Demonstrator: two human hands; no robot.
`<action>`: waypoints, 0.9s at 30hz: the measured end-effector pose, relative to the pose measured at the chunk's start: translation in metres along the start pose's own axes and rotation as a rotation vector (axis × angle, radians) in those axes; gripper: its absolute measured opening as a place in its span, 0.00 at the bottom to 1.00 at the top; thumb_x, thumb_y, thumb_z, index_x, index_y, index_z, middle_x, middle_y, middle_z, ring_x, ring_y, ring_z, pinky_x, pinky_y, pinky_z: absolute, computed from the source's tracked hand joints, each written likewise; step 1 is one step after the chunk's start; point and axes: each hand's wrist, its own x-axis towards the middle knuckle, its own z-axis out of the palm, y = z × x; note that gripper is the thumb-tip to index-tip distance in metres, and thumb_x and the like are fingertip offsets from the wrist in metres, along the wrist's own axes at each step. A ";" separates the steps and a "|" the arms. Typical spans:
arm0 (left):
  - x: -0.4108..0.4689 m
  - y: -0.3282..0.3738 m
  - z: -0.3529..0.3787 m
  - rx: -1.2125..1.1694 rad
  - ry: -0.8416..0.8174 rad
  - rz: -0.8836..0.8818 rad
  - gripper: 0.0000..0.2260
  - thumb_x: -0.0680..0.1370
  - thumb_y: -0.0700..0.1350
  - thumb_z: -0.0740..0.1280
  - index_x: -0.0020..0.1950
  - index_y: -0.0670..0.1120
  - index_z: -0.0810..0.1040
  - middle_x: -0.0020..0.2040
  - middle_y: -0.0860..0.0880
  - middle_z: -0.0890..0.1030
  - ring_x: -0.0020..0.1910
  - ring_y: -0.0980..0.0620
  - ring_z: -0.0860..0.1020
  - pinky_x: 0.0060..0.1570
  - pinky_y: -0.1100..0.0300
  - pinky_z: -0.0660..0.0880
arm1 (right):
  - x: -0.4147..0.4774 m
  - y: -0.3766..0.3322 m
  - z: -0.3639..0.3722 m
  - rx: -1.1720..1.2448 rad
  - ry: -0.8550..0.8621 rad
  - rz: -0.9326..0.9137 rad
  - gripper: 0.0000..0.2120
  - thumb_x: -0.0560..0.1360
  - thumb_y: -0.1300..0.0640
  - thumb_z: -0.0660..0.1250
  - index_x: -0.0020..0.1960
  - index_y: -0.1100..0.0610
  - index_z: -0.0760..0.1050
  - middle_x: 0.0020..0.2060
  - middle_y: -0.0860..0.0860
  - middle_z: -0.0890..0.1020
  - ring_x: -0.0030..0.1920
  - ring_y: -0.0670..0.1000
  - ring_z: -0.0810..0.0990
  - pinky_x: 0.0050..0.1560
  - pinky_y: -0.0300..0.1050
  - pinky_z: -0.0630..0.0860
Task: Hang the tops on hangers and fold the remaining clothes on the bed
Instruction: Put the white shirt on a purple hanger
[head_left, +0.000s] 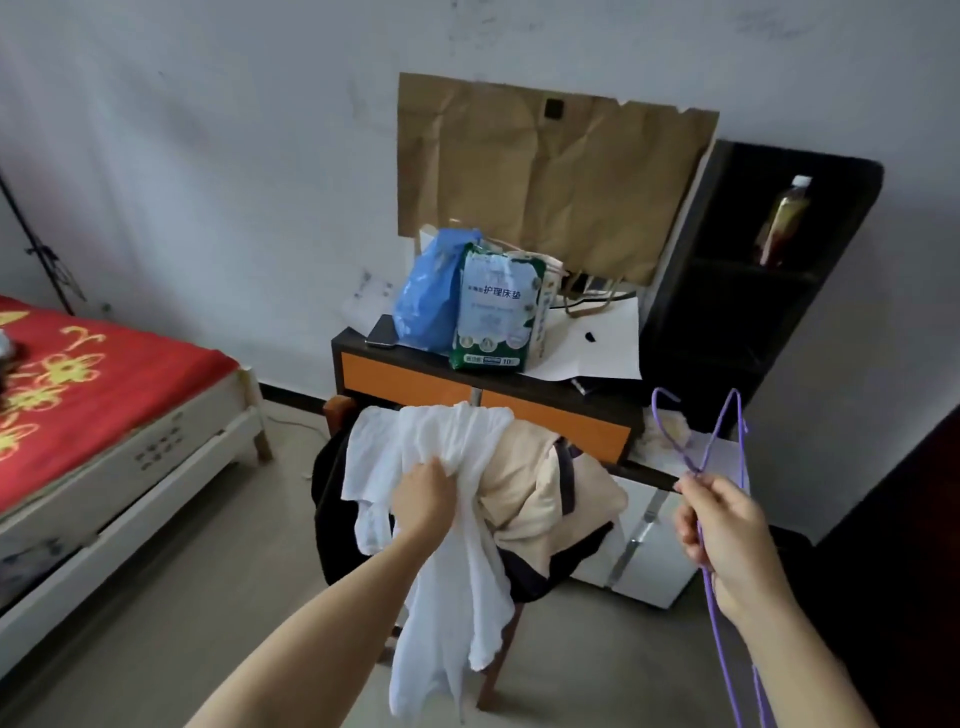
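Observation:
A white top (467, 587) hangs over the back of a wooden chair (496, 675) in the middle of the room. My left hand (423, 499) grips a bunch of its fabric near the chair's top. Beside it on the chair lie a beige garment (524, 483) and a dark garment (550, 566). My right hand (722, 535) holds thin purple wire hangers (698, 441) by their necks, hooks pointing up, to the right of the chair. The bed (78, 395) with a red flowered cover stands at the far left.
Behind the chair stands a dark desk (415, 382) with orange drawer fronts, carrying a blue bag (431, 291), a green-and-white pack (496, 317) and papers. A black shelf unit (748, 291) with a bottle (784, 221) is at the right. Bare floor lies between bed and chair.

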 end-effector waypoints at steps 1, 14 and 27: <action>0.002 -0.002 -0.002 -0.032 0.007 0.004 0.07 0.76 0.41 0.57 0.38 0.44 0.67 0.37 0.48 0.73 0.36 0.49 0.71 0.33 0.56 0.66 | 0.001 -0.001 0.002 -0.004 0.009 -0.002 0.10 0.80 0.60 0.58 0.39 0.58 0.68 0.18 0.47 0.68 0.18 0.42 0.62 0.18 0.32 0.59; -0.016 -0.060 -0.204 -0.607 0.572 0.208 0.09 0.74 0.44 0.66 0.37 0.40 0.76 0.30 0.50 0.72 0.30 0.55 0.67 0.34 0.58 0.66 | 0.008 -0.013 0.164 -0.078 -0.322 -0.345 0.12 0.76 0.66 0.63 0.40 0.53 0.65 0.31 0.48 0.69 0.27 0.37 0.70 0.32 0.28 0.67; -0.050 -0.255 -0.401 -0.442 1.124 -0.036 0.04 0.78 0.38 0.64 0.46 0.46 0.76 0.35 0.58 0.73 0.34 0.62 0.71 0.33 0.72 0.67 | -0.107 -0.033 0.491 -0.502 -0.884 -0.795 0.18 0.73 0.55 0.70 0.54 0.56 0.62 0.46 0.46 0.71 0.47 0.54 0.76 0.44 0.48 0.70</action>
